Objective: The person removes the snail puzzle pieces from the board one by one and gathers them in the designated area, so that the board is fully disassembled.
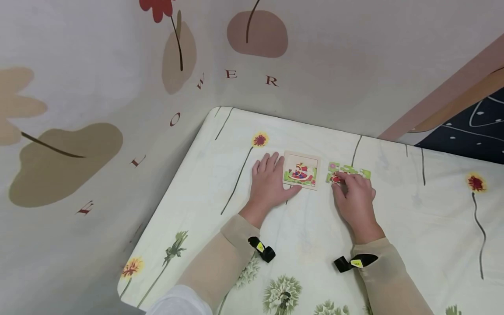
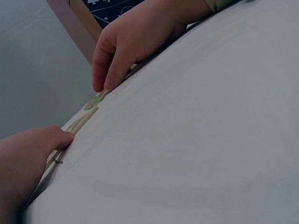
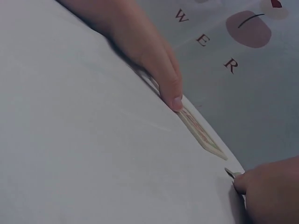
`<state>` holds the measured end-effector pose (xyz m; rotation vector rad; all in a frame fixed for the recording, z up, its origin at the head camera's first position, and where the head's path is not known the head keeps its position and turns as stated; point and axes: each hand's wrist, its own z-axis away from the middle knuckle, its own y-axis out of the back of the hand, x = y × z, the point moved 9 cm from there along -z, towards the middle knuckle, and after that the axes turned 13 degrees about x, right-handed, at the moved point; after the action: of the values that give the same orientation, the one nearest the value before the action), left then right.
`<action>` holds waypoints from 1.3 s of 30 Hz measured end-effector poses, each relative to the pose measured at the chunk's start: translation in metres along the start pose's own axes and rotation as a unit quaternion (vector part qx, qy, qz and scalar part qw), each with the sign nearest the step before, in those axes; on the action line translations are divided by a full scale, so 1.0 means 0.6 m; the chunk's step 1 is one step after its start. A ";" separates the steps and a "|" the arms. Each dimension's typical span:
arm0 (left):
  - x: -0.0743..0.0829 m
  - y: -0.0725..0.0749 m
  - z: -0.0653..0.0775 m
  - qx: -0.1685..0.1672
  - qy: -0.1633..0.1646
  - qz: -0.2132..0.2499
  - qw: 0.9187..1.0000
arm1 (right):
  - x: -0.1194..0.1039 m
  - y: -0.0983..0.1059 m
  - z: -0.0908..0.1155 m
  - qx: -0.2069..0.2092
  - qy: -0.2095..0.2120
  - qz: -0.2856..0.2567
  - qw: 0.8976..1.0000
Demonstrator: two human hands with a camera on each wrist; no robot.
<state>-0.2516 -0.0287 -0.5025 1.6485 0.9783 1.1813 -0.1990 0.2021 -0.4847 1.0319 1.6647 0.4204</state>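
A small square wooden puzzle board (image 1: 300,159) lies on the cloth, its lower part filled with a colourful picture and its upper part bare. My left hand (image 1: 268,183) rests flat along the board's left side, fingers straight, with the thumb on the near edge. To the right of the board, loose green jigsaw pieces (image 1: 365,173) lie close together. Over them is my right hand (image 1: 355,201), pinching a green and red puzzle piece (image 2: 97,100) between thumb and fingers. That hand hides part of the loose pieces in the head view.
A pale tablecloth (image 1: 311,227) printed with flowers covers the table. Its far and left edges run along a light wall covering (image 1: 323,78) with letters and plant shapes. At the far right, a dark patterned cloth (image 1: 472,127) shows behind the table.
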 end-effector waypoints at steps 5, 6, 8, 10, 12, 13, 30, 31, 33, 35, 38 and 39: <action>-0.001 -0.001 -0.001 0.003 -0.004 -0.004 1.000 | 0.000 0.001 0.001 0.008 -0.004 0.001 1.000; -0.001 -0.001 -0.001 0.004 -0.004 -0.005 1.000 | -0.001 0.001 0.001 0.008 -0.006 0.001 1.000; -0.002 0.000 -0.001 0.004 -0.004 -0.005 1.000 | -0.001 0.000 0.000 0.009 -0.008 0.001 1.000; -0.003 0.000 -0.001 0.004 -0.003 -0.003 1.000 | -0.003 -0.001 0.001 0.009 -0.010 0.000 1.000; -0.005 0.000 0.000 0.002 -0.002 -0.002 1.000 | -0.004 -0.002 0.001 0.009 -0.013 0.000 1.000; -0.005 0.000 0.000 0.002 -0.001 -0.001 1.000 | -0.005 -0.002 0.001 0.009 -0.014 -0.001 1.000; -0.008 -0.004 -0.003 0.003 0.004 -0.001 1.000 | -0.013 -0.015 -0.014 0.015 -0.020 -0.023 0.999; -0.007 -0.003 -0.003 0.002 0.004 0.000 1.000 | -0.016 -0.016 -0.016 0.015 -0.014 -0.027 0.999; -0.006 -0.003 -0.003 0.000 0.004 0.001 1.000 | -0.022 -0.021 -0.019 0.016 -0.004 -0.031 0.999; -0.006 -0.003 -0.003 -0.002 0.004 0.001 1.000 | -0.027 -0.026 -0.021 0.017 0.002 -0.038 0.999; -0.006 -0.002 -0.002 -0.003 0.003 0.000 1.000 | -0.037 -0.034 -0.024 0.024 0.015 -0.048 0.998; -0.006 -0.003 -0.002 -0.002 0.003 -0.001 1.000 | -0.040 -0.037 -0.024 0.027 0.020 -0.052 0.998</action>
<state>-0.2538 -0.0315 -0.5050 1.6414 0.9790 1.1875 -0.2204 0.1740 -0.4810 0.9768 1.7653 0.3316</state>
